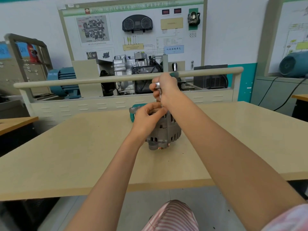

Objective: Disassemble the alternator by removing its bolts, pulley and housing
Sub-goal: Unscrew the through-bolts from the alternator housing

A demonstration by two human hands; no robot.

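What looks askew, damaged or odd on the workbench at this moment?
Nothing stands out. The alternator stands on end on the table, left hand steadying its top, right hand gripping a metal tool above it. No loose parts show.

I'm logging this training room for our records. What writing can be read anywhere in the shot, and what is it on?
"DSG", with partly blurred Chinese characters: header of the wall training board.
"仪表控制单元": blue label on that board.
Other board captions and the blue signs at left: too blurred.
Alternator: no readable marking.
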